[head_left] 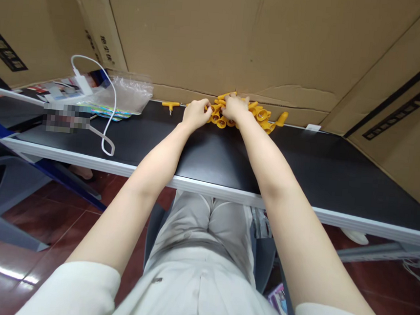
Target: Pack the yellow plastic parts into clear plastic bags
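Observation:
A heap of several small yellow plastic parts (263, 117) lies at the far edge of a black table (315, 167), against a cardboard wall. Both my arms reach out to it. My left hand (195, 113) is curled at the left side of the heap, fingers closed on yellow parts. My right hand (235, 108) rests on top of the heap with its fingers bent down into the pieces. One yellow T-shaped part (171, 105) lies alone to the left of my left hand.
Large cardboard sheets (213, 35) wall off the back and right side of the table. At the left lie a clear plastic bag (129, 94), a white charger with cable (107, 119) and printed packets. Grey plastic chairs stand on the red floor below left.

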`<action>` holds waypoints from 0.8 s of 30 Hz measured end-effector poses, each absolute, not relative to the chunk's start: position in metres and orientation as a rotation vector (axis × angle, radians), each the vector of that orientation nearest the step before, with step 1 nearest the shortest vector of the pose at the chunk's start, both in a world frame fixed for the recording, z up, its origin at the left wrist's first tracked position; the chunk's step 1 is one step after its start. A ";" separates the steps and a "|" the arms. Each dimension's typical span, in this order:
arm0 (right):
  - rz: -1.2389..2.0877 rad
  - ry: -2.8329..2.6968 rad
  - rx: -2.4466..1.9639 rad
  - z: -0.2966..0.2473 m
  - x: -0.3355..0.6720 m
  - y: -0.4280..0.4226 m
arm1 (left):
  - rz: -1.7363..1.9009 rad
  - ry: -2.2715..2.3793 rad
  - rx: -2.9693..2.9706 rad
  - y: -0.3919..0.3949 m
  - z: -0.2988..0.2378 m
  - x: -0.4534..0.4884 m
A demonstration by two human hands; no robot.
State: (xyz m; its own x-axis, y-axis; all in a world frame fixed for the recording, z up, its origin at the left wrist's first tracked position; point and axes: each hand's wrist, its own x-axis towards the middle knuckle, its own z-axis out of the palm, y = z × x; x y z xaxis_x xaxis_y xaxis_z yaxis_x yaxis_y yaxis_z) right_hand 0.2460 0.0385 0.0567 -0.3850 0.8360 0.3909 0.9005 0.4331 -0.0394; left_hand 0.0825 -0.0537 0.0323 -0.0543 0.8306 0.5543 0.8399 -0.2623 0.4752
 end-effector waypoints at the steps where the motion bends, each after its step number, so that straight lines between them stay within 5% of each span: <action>1: -0.253 -2.339 -1.488 0.057 0.246 0.037 | -1.248 -1.898 -2.151 -0.053 0.032 0.083; 17: -0.239 -2.189 -1.796 0.165 0.320 -0.033 | -1.031 -2.037 -2.116 -0.067 0.042 0.091; 24: -0.062 -1.994 -2.077 0.138 0.409 -0.001 | -0.966 -2.040 -2.105 -0.069 0.044 0.094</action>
